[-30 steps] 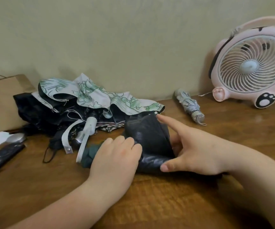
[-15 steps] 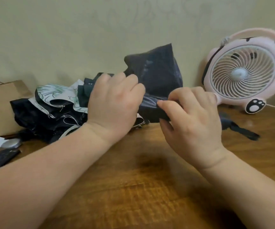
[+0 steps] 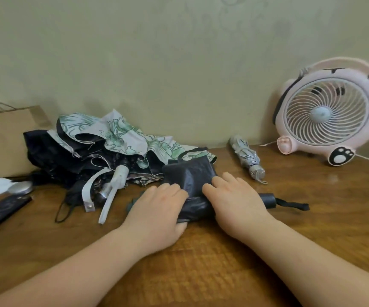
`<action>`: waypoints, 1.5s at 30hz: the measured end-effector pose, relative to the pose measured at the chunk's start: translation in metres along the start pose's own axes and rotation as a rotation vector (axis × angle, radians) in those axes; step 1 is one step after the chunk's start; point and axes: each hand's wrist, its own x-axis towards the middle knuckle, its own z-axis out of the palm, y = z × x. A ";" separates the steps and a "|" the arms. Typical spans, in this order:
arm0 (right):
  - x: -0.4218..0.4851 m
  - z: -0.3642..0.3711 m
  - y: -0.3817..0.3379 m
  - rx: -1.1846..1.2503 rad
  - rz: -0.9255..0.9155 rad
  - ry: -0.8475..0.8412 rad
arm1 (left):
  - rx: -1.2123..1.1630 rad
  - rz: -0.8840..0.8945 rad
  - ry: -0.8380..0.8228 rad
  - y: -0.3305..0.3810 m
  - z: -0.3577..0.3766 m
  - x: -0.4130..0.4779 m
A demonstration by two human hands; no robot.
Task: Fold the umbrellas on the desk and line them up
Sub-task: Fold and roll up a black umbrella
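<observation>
Both hands, left hand (image 3: 157, 202) and right hand (image 3: 234, 196), press palms-down on the dark navy fabric umbrella (image 3: 192, 191) at 6 o'clock on the brown wooden bench (image 3: 201, 262), probably pinning its loose canopy flat for rolling. One silver patterned folded umbrella (image 3: 245, 157) lies near 1 o'clock, likely beginning the line.

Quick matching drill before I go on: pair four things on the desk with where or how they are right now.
1. dark umbrella
2. grey umbrella
3. floral umbrella
4. fan

a. unfolded in a heap at left
b. rolled up, lying alone near the wall
c. upright at far right
d. under both hands

The left hand and right hand press on it.

Pairs: 1-d, 2-b, 3-a, 4-c
</observation>
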 end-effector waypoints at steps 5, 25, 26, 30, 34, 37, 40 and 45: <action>-0.002 -0.009 0.002 0.038 -0.025 -0.115 | -0.314 -0.058 -0.047 -0.011 -0.008 -0.025; 0.004 -0.008 0.001 0.769 0.594 0.034 | -0.400 -0.106 0.086 -0.002 -0.007 -0.046; 0.005 -0.009 0.002 0.787 0.611 0.022 | -0.451 -0.145 0.117 -0.005 -0.009 -0.046; 0.004 -0.010 0.007 0.917 0.641 0.037 | -0.674 -0.451 0.374 -0.019 -0.015 -0.046; 0.001 -0.014 0.010 1.008 0.590 0.081 | -0.817 -0.637 0.281 -0.028 -0.017 -0.039; -0.006 -0.026 0.013 1.109 0.405 0.048 | -0.976 -0.687 0.211 -0.031 -0.020 -0.035; -0.015 -0.036 0.019 1.196 0.192 -0.047 | -1.152 -0.673 0.219 -0.036 -0.030 -0.032; -0.024 -0.046 0.024 1.470 0.066 -0.072 | -1.170 -0.434 0.126 -0.028 -0.073 -0.038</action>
